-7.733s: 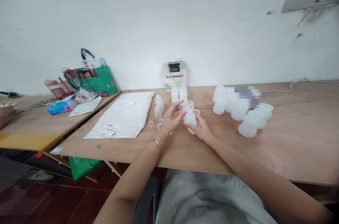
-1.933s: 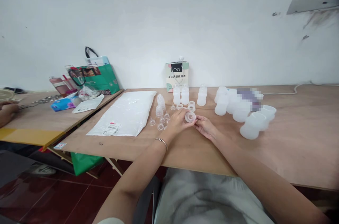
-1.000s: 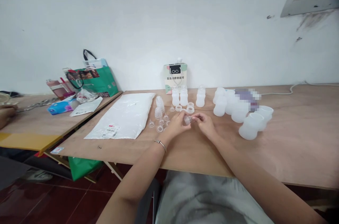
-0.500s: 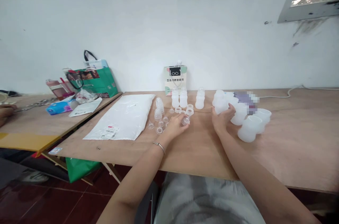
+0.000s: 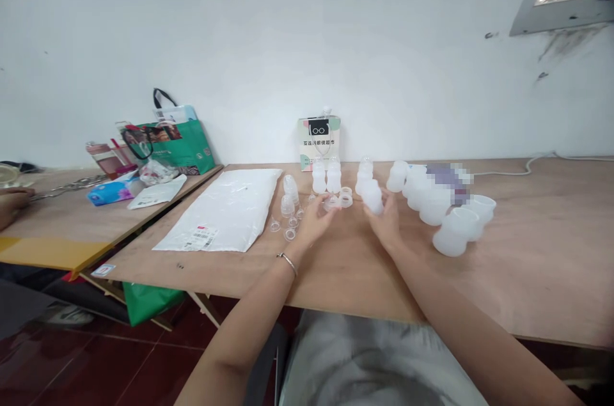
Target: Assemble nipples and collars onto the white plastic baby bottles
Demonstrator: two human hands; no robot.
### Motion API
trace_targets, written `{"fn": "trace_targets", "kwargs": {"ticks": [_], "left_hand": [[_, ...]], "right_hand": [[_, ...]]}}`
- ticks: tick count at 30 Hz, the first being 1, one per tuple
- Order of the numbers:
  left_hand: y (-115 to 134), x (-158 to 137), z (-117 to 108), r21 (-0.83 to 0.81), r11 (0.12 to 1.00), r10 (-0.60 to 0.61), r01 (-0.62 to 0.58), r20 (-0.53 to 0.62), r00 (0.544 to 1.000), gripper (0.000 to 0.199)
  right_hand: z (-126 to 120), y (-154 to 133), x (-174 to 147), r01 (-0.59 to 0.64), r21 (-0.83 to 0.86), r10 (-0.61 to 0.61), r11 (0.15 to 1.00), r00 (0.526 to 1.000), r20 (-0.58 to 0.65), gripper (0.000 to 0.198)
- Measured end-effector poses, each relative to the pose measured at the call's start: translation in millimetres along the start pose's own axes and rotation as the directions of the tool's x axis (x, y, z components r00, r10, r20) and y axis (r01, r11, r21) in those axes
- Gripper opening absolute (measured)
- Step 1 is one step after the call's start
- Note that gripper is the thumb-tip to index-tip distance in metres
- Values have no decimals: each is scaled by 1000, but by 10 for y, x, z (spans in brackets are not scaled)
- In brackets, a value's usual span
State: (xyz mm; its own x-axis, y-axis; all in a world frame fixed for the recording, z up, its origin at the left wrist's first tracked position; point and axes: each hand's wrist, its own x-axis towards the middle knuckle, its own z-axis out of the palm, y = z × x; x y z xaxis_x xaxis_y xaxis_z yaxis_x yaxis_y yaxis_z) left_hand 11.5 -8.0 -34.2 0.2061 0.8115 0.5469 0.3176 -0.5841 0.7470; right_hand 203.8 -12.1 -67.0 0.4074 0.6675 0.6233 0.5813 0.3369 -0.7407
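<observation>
Grip of the right hand (image 5: 387, 220): thumb and fingers wrapped around one frosted bottle (image 5: 372, 197), which stands slightly tilted near the centre of the frame. Grip of the left hand (image 5: 315, 222): fingers pinching a clear teat piece (image 5: 331, 203), just left of the bottle and apart from it.

Change noted: half a second ago the right hand was at the row of loose bottles (image 5: 435, 206), right of centre; it has since brought this bottle across to the middle. The left hand has shifted slightly towards the back of the counter (image 5: 364, 284), piece in hand. In this inspector's judgement, both parts in hand are now close enough to be brought together. Three topped bottles (image 5: 334, 177) stand upright behind the hands; ring collars (image 5: 345, 197) lie between the grips.

Obscured: the held piece is partly covered by the left fingers, and its make-up cannot be confirmed. Which end of the held bottle is uppermost, and whether it touches the counter, cannot be told. The small clear teats (image 5: 275, 225) left of centre are partly masked by the left hand. A purple package (image 5: 440, 177), right of centre, is pixelated. A co-worker's hand (image 5: 14, 203) is cut off at the left edge.
</observation>
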Motion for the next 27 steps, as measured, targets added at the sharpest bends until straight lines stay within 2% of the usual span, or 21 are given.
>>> {"fn": "trace_targets", "kwargs": {"ticks": [3,5,7,12,17,21,27], "left_hand": [[-68,62,-7,-252,963,-111,97,-41,993,33],[-98,89,-14,-377,922,-110,94,-19,994,33],[-103,97,-16,-438,896,-83,77,6,997,32],[-32,68,-13,-529,845,-49,79,71,996,31],[56,42,-25,-491,865,-79,102,69,995,35],[54,43,-17,-481,872,-49,94,105,993,32],[0,44,-18,-448,886,-94,121,83,992,35]], "right_hand": [[-19,-210,-198,123,18,-124,992,970,210,52],[-44,-302,-274,168,26,-167,985,928,333,51],[-66,-345,-300,191,38,-190,981,902,386,51],[-80,-337,-287,217,47,-218,975,893,394,52],[-73,-338,-297,261,21,-251,965,898,361,50],[-73,-343,-305,311,21,-300,950,894,331,49],[-99,-388,-321,235,100,-255,967,900,353,52]]}}
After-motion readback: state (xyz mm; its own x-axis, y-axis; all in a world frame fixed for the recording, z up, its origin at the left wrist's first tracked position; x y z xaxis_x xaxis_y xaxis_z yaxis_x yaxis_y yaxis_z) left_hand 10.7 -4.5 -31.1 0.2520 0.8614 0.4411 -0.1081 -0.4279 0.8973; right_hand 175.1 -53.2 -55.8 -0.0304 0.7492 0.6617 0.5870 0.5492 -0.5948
